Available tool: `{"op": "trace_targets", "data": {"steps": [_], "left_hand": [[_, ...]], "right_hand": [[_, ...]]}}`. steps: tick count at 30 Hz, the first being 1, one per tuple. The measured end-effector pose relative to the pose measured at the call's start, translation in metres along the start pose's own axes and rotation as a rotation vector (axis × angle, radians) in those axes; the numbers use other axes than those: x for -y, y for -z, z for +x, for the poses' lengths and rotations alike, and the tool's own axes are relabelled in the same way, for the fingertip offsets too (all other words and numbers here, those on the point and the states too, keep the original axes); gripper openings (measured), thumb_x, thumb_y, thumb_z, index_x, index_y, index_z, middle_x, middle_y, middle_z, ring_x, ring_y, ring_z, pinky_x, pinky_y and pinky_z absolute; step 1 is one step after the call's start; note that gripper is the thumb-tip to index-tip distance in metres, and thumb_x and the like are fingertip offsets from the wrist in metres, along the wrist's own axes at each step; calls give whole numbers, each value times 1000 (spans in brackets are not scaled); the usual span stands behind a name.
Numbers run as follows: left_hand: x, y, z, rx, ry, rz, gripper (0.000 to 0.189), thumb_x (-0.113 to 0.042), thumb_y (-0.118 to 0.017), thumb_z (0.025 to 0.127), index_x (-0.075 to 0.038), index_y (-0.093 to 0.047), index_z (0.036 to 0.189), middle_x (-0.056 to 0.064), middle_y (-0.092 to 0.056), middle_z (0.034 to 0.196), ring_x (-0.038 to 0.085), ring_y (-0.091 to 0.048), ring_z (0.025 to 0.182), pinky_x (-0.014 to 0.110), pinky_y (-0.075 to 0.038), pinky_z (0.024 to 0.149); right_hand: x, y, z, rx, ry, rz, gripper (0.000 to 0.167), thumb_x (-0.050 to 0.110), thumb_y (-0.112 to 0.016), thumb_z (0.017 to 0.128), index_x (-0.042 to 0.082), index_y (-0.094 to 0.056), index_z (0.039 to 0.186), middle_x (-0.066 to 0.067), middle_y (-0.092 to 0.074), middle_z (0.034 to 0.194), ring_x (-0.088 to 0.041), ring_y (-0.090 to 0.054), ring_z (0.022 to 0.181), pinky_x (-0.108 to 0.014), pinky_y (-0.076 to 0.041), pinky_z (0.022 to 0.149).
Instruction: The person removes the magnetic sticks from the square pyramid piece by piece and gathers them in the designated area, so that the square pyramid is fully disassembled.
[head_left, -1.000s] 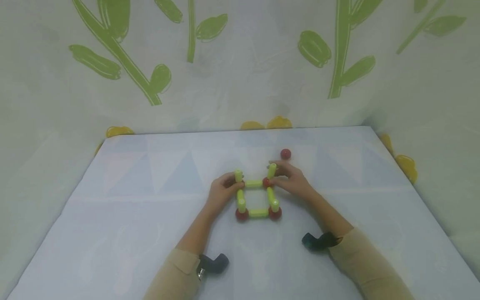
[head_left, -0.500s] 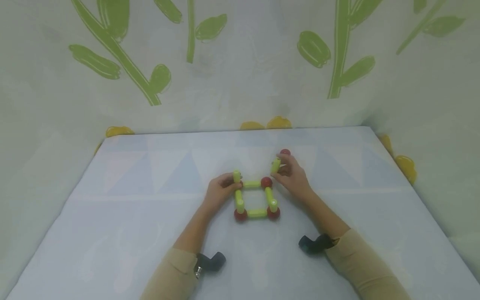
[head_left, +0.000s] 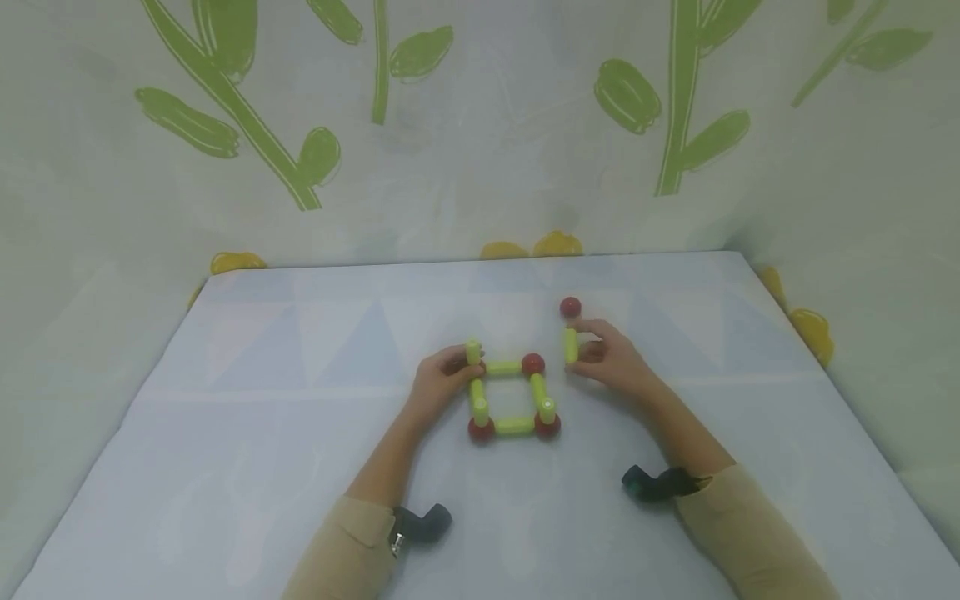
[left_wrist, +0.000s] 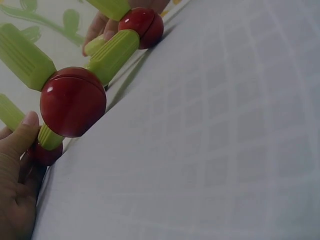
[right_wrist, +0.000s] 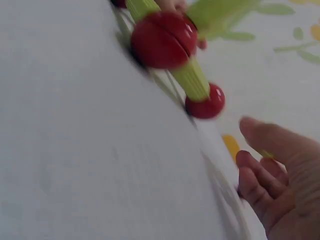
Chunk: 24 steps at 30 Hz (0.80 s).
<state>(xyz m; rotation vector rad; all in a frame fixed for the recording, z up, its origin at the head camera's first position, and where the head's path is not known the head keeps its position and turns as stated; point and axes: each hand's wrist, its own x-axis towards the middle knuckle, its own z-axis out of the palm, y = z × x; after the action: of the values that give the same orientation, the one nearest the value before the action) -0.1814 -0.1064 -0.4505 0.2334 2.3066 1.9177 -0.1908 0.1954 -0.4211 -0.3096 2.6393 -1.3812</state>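
Observation:
In the head view, a square of yellow-green rods (head_left: 514, 427) joined by red balls lies on the table. Upright rods stand on three corners; the far right corner ball (head_left: 533, 364) has none on top. My left hand (head_left: 437, 390) grips the far left corner, thumb and fingers around its ball and upright rod (head_left: 473, 352). To the right of the square, my right hand (head_left: 613, 360) pinches a loose rod (head_left: 572, 344) between thumb and fingers. Just beyond that rod sits a single red ball (head_left: 571, 307); whether they touch, I cannot tell. The right wrist view mostly hides the held rod.
A white table (head_left: 225, 467) with pale triangle patterns spreads around the square. Behind it rises a wall (head_left: 510, 150) painted with green stems and leaves. Dark wrist-worn devices (head_left: 423, 524) sit at both sleeve cuffs.
My right hand has taken the upright rod off the far right corner ball and moved it right, near the loose ball. My left hand keeps its grip on the far left corner.

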Motion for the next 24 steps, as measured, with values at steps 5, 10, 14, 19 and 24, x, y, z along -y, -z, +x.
{"op": "trace_targets", "data": {"steps": [5, 10, 14, 19, 24], "left_hand": [[1, -1, 0, 8, -3, -17, 35, -28, -75, 80, -15, -67, 112, 2, -70, 106, 15, -62, 106, 28, -47, 96], [1, -1, 0, 12, 2, -8, 35, -28, -74, 81, -15, -67, 112, 1, -70, 106, 14, -62, 106, 28, -47, 96], [0, -1, -2, 8, 8, 6, 35, -28, -74, 81, -16, -66, 113, 1, -70, 106, 14, -61, 107, 29, -46, 98], [0, -1, -2, 4, 4, 18, 35, -28, -74, 81, -17, -66, 113, 0, -69, 107, 14, -61, 108, 30, -46, 98], [0, -2, -2, 0, -3, 21, 34, -28, -74, 81, -17, -66, 113, 0, -69, 108, 14, -61, 108, 30, -45, 99]], "right_hand": [[-13, 13, -1, 27, 89, -124, 57, 17, -77, 77, 11, -53, 129, -9, -50, 123, -28, -50, 105, -46, -46, 93], [-18, 15, 0, 58, 67, -146, 57, 18, -77, 76, 10, -55, 128, -14, -49, 131, -33, -39, 122, -54, -35, 104], [-19, 13, 2, 64, 50, -186, 57, 20, -76, 77, 10, -55, 129, -14, -48, 134, -34, -31, 125, -56, -29, 104], [-23, 12, 5, 66, 60, -214, 59, 24, -76, 78, 12, -54, 130, -13, -47, 136, -33, -31, 124, -56, -30, 102], [-23, 14, 4, 83, 25, -190, 65, 29, -76, 78, 15, -49, 136, -12, -40, 143, -34, -27, 129, -59, -28, 104]]}}
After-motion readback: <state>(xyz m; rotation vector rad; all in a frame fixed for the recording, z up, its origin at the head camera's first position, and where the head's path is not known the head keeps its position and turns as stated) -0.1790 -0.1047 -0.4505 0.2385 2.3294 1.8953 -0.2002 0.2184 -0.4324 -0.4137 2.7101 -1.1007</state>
